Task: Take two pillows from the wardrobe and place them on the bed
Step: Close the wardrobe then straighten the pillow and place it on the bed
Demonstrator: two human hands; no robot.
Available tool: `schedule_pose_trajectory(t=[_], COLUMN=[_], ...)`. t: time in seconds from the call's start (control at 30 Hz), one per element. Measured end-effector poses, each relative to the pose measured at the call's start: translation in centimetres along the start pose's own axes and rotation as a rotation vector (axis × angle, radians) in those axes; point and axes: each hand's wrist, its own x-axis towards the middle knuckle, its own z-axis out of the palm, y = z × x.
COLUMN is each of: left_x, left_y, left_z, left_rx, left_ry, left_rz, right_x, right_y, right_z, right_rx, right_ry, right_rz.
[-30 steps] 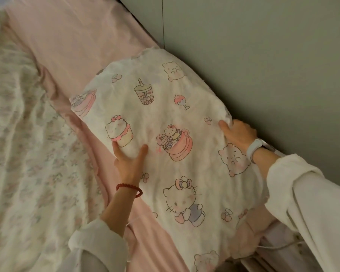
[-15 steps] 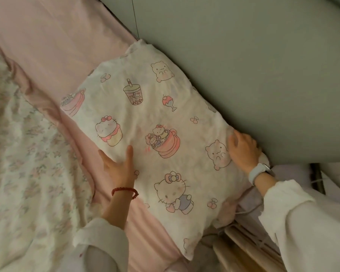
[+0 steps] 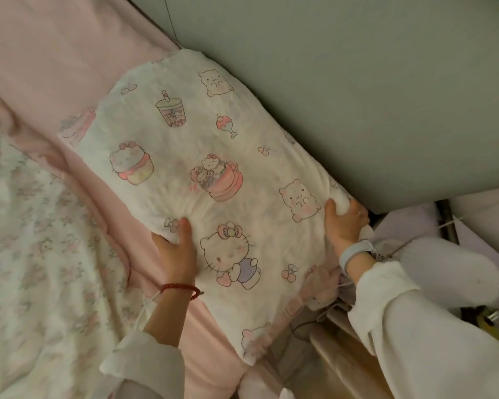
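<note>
Both my hands are curling in from flat, my left hand [image 3: 175,249] pinching the near edge and my right hand [image 3: 346,223] gripping the corner of the soft, light pillow [image 3: 213,174], which is lying on the bed [image 3: 55,67] against the headboard [image 3: 357,96].

I see the pillow [image 3: 213,180] lying flat on the bed sheet [image 3: 55,53], its far long edge touching the wall panel [image 3: 357,82]. Quilt [image 3: 35,254] lies left of the pillow, on the same sheet, with a strip of sheet between them. Left hand [image 3: 176,249] grips the pillow's near-left edge, thumb on top. Right hand [image 3: 344,223] grips the pillow's right corner, just beside the panel's lower end. The pillow's near corner overhangs the bed edge [image 3: 323,341].
</note>
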Motion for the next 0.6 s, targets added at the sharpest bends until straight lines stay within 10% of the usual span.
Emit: schedule_pose_trajectory(t=[0.2,0.37,0.6], left_x=[0.2,-1.0,-2.5], left_y=[-1.8,0.0,-2.9], left_z=[-0.9,0.7,2.6], left_rx=[0.289,0.776,0.479], left_ry=[0.012,-0.003,-0.119], left_rz=[-0.122,0.384,0.080], right_x=[-0.5,-2.3,1.1], right_y=[0.6,-1.7,-1.9], right_z=[-0.4,0.4,1.6], right_rx=[-0.259,-0.534,-0.736], right_ry=[-0.118,-0.143,-0.441], right_rz=[-0.019,-0.536,-0.541])
